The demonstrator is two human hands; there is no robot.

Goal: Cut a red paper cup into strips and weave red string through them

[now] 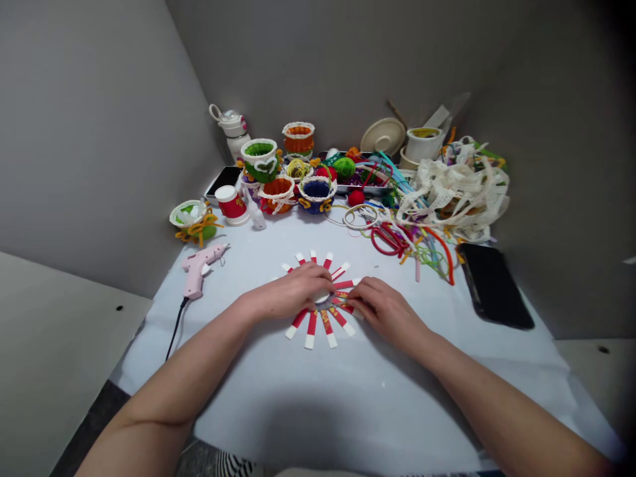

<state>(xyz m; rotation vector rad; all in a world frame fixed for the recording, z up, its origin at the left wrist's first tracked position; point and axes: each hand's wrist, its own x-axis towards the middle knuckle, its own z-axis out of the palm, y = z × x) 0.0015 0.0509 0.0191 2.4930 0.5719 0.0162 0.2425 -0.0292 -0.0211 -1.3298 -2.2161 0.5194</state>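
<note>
A red and white paper cup cut into strips (311,324) lies splayed like a star on the white table, its round base in the middle. My left hand (303,288) rests over the base and the upper left strips, its fingers bent down onto the cup. From the right, my right hand (380,301) pinches at the strips on that side, thumb and forefinger together close to the base. Grey yarn appears to run around the base between my hands; its end is too small to follow.
A pink glue gun (199,268) with a black cord lies left. Behind stand yarn-wrapped cups (318,192), an uncut paper cup (232,205) and a bottle (236,136). Red scissors (390,240), lace (447,192) and a black phone (494,285) lie on the right.
</note>
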